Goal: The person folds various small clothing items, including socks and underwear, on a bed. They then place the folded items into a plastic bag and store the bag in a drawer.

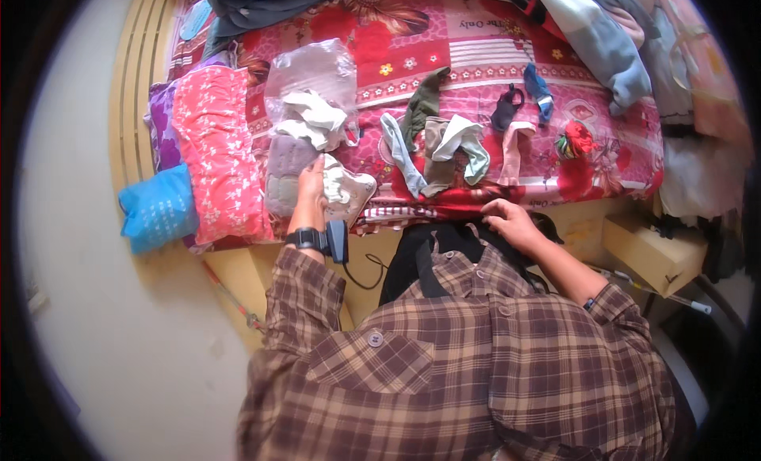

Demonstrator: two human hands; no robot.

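The white cloth lies just right of the nearer left hand, long axis roughly fore-and-aft; that hand's hold cannot be told, the right hand being loosely half-open, apparently empty.

Your shirt: brown-and-tan plaid
Bedspread: red and pink, flowered
Cloth by your left hand: white
Socks toward bedspread's near edge: light blue, olive, tan, mint, pink
Long cloth, left edge: coral pink, white figures
Bag, near-left corner: blue
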